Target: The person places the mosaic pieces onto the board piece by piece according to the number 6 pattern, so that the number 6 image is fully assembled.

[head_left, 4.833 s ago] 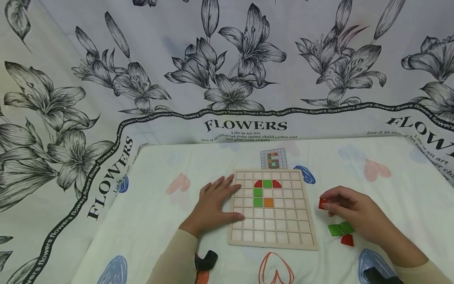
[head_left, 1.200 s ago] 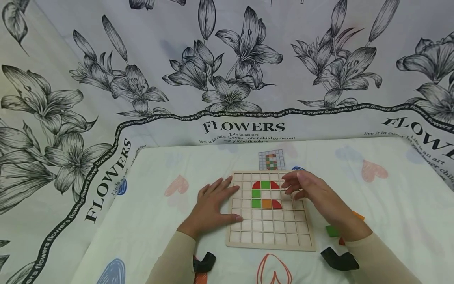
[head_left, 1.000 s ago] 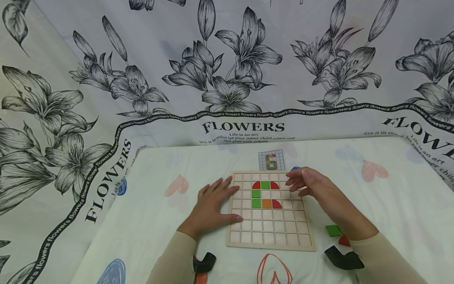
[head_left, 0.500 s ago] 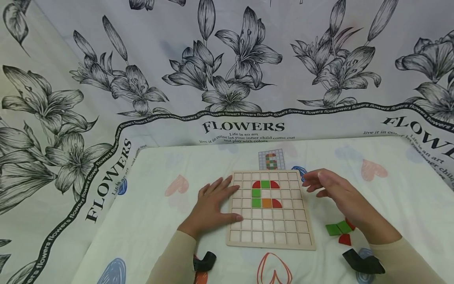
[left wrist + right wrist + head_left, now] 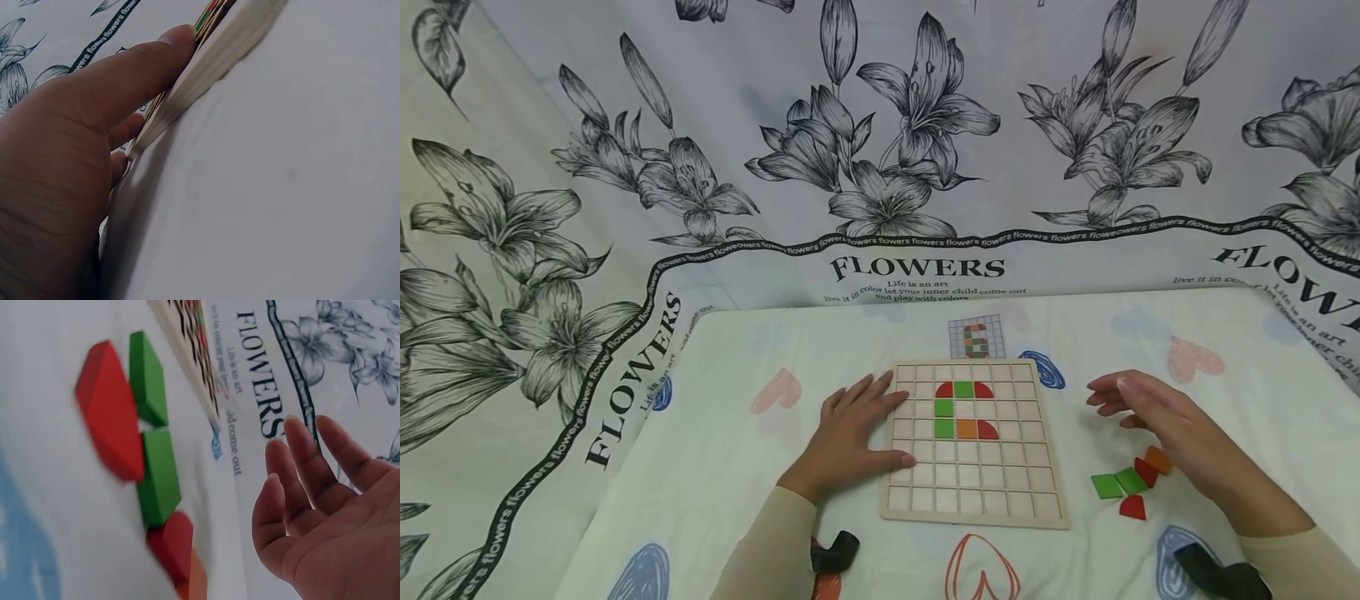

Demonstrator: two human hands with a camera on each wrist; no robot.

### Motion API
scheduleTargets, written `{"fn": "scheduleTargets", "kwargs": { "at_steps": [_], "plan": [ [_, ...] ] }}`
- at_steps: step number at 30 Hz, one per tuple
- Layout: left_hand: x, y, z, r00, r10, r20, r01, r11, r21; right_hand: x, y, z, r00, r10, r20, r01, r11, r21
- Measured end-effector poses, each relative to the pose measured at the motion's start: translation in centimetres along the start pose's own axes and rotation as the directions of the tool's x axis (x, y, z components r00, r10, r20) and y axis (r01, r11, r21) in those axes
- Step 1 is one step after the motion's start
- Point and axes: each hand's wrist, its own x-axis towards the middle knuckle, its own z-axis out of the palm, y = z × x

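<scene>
A wooden grid board (image 5: 973, 500) lies on the table, with green and orange squares and red quarter-round blocks set in its cells. The left hand (image 5: 846, 437) rests on the board's left edge, fingers spread and thumb (image 5: 178, 44) over the rim. Right of the board, the right hand (image 5: 1180, 442) hovers with relaxed fingers and holds nothing. Below it lie loose blocks: two green squares (image 5: 1107, 486), a red quarter-round (image 5: 1133, 507), another red one (image 5: 1146, 472) and an orange square (image 5: 1159, 459). In the right wrist view the palm faces up beside the green block (image 5: 159, 478).
A small printed card (image 5: 976, 336) with a gridded coloured pattern lies just behind the board. The white cloth (image 5: 820, 350) has printed hearts, and a flower-printed curtain (image 5: 895, 167) hangs behind. Black straps (image 5: 837, 552) sit at both wrists.
A red quarter-round, earlier pinched in the right hand, now sits beside the orange square on the board. The right hand has drawn back rightward over the loose blocks. The left hand stays put.
</scene>
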Motion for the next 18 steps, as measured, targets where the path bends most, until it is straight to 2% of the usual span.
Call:
{"fn": "scheduleTargets", "kwargs": {
  "at_steps": [4,7,12,16,18],
  "plan": [
    [0.1,0.0,0.1,1.0,0.0,-0.002,0.0,1.0,0.001,-0.8,1.0,-0.6,0.999,0.025,-0.029,-0.026,0.999,-0.039],
    [0.0,0.0,0.2,1.0,-0.004,-0.003,0.004,1.0,0.003,-1.4,1.8,-1.0,0.996,0.074,-0.04,-0.076,0.995,-0.061],
    [0.0,0.1,0.2,1.0,-0.007,0.002,0.007,1.0,0.008,-2.3,3.1,-1.6,0.986,0.168,-0.003,-0.167,0.981,-0.101],
    [-0.1,0.0,0.2,1.0,-0.005,0.005,0.004,1.0,0.011,-2.6,4.2,-1.7,0.982,0.177,0.069,-0.167,0.978,-0.123],
    [-0.1,-0.1,0.2,1.0,-0.005,0.007,0.005,1.0,0.018,-2.8,4.5,-1.7,0.986,0.132,0.097,-0.118,0.983,-0.141]
  ]
}}
